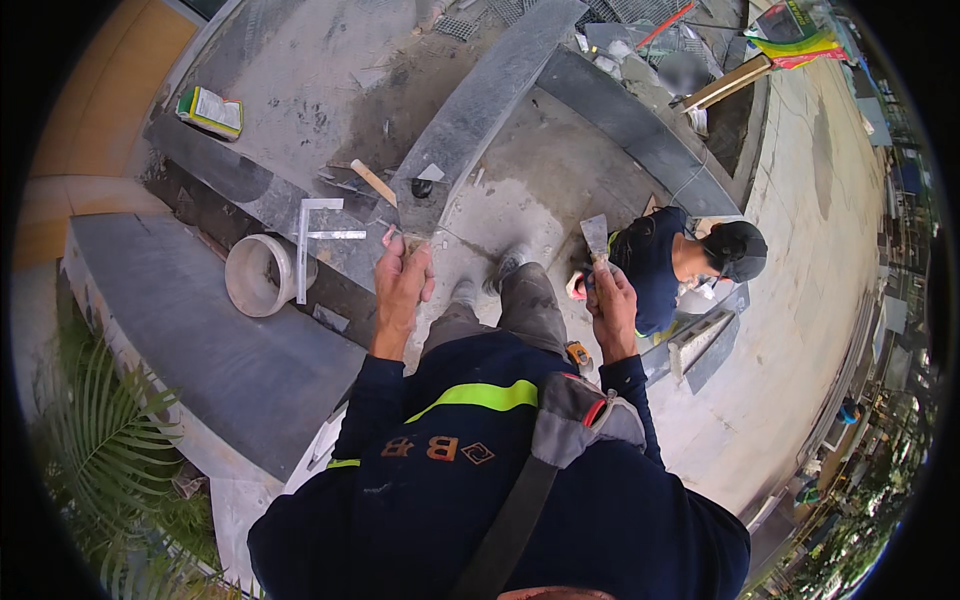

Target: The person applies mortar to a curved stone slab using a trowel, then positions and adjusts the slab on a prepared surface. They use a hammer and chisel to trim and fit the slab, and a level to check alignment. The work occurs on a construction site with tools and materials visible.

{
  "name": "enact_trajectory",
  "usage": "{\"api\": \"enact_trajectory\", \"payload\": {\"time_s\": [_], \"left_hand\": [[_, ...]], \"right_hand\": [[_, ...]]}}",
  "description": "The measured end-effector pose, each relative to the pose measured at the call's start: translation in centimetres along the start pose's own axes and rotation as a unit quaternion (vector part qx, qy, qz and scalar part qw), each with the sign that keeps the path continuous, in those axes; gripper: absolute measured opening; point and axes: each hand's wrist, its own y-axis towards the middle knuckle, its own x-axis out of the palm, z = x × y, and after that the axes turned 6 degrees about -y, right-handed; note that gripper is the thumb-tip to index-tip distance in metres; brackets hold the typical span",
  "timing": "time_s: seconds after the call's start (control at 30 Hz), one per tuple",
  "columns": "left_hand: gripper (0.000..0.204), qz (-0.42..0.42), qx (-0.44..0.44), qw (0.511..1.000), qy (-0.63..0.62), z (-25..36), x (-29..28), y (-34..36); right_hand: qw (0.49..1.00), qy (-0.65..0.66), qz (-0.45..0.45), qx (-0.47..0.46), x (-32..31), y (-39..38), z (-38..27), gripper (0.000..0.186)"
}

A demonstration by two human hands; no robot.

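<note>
The scraper point(595, 236) is in the right hand point(614, 300), gripped by its handle, with the flat blade pointing away from the wearer and clear of any surface. The left hand point(402, 285) is raised near the end of a long grey slab point(480, 90), fingers curled and thumb close to the forefinger; whether it grips anything cannot be told.

Beyond the left hand, a wooden handle point(374, 183) lies at a slant, and a small black object point(421, 188) sits on the slab. To the left are a silver metal square point(303, 255) and, just beside it, a tilted white bucket point(236, 275). Farther off, a green-and-yellow packet point(214, 112) rests on another slab.

To the right of the scraper, a co-worker point(650, 265) in a dark top and cap is bent low. An orange tape measure point(578, 353) is at the wearer's waist. Palm fronds point(120, 430) stand at lower left.
</note>
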Motion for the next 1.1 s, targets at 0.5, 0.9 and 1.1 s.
{"api": "enact_trajectory", "payload": {"time_s": [0.5, 0.9, 1.1], "left_hand": [[0.02, 0.383, 0.099, 0.916, -0.068, 7.9, 9.0, 30.0], [0.026, 0.318, 0.162, 0.934, -0.015, 19.3, 22.2, 46.4], [0.024, 0.305, 0.094, 0.948, 0.006, 18.2, 25.2, 53.1]], "right_hand": [[0.993, -0.09, -0.058, 0.058, 12.0, 46.2, -15.8, 0.028], [0.989, -0.071, -0.065, 0.11, 12.1, 58.1, -24.7, 0.028], [0.999, 0.026, 0.025, 0.034, 8.8, 63.0, -30.5, 0.03]]}}
